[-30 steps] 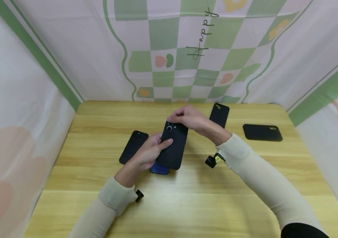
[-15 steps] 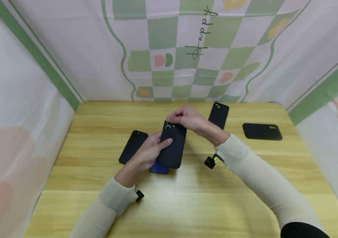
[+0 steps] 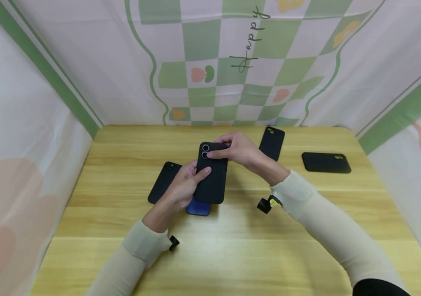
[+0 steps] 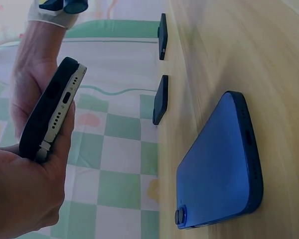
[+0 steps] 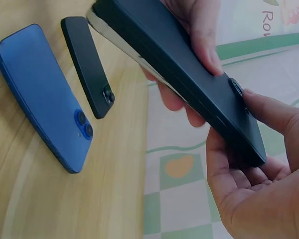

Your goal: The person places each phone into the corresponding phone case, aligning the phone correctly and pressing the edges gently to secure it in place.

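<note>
Both hands hold a phone in a black phone case, camera end away from me, above the table. My left hand grips its left side, thumb across the case's back. At the top corner, my right hand pinches it, its thumb beside the camera rings and fingers behind. In the left wrist view, the pale phone shows its port and speaker holes along the bottom edge, standing out from the case there. A blue phone lies on the table below, partly hidden in the head view.
A black phone lies left of the blue one on the wooden table. One black case lies at the back behind the right wrist, another black case farther right. A printed cloth rises behind the table.
The held phone and case have shifted slightly left and away from me. My right thumb has moved from the top edge onto the back beside the camera rings. The left hand keeps its grip.
</note>
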The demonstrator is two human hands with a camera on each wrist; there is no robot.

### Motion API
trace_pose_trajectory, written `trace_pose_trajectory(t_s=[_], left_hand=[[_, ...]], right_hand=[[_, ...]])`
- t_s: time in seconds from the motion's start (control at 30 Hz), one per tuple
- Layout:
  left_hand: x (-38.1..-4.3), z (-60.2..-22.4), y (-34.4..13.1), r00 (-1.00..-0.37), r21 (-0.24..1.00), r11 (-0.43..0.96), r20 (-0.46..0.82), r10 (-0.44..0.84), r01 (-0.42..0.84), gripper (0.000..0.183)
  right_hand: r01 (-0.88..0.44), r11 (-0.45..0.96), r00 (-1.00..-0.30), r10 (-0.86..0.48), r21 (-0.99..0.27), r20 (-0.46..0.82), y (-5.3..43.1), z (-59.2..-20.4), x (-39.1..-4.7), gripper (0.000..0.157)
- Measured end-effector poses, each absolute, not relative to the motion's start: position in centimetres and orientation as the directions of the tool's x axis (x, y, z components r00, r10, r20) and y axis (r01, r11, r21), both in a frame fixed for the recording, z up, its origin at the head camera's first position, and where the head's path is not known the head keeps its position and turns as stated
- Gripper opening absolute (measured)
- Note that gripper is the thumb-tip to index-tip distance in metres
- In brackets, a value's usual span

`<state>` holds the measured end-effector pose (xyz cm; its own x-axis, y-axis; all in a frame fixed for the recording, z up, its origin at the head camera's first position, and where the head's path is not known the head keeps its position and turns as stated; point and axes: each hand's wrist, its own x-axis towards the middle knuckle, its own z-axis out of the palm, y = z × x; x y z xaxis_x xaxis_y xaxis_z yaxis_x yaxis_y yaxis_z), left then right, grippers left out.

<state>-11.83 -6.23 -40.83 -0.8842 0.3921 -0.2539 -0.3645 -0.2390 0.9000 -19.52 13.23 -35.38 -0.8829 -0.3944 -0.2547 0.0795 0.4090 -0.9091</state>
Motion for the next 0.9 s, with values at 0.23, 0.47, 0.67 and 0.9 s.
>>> trace_pose_trajectory(t_s=[0.23, 0.47, 0.67, 0.9], left_hand=[[-11.8, -40.7, -6.1, -0.883, 0.898, -0.242, -0.255, 0.395, -0.367, 0.041], [-11.7, -40.5, -5.8, -0.883, 0.889, -0.272, -0.243, 0.401, -0.368, 0.042], [-11.6, -40.5, -5.6, -0.887, 0.893, -0.272, -0.234, 0.399, -0.358, 0.043], [-11.5, -40.4, -5.7, -0.898, 0.909, -0.243, -0.235, 0.372, -0.338, 0.040]], right_hand=[[0.027, 0.453, -0.916, -0.345, -0.891, -0.203, 12.9, -35.6, -18.9, 0.034], [0.009, 0.434, -0.913, -0.364, -0.901, -0.184, 12.8, -35.7, -18.6, 0.035], [0.023, 0.402, -0.913, -0.364, -0.915, -0.183, 12.9, -36.0, -18.4, 0.035], [0.076, 0.344, -0.925, -0.325, -0.936, -0.195, 13.6, -36.2, -18.0, 0.034]])
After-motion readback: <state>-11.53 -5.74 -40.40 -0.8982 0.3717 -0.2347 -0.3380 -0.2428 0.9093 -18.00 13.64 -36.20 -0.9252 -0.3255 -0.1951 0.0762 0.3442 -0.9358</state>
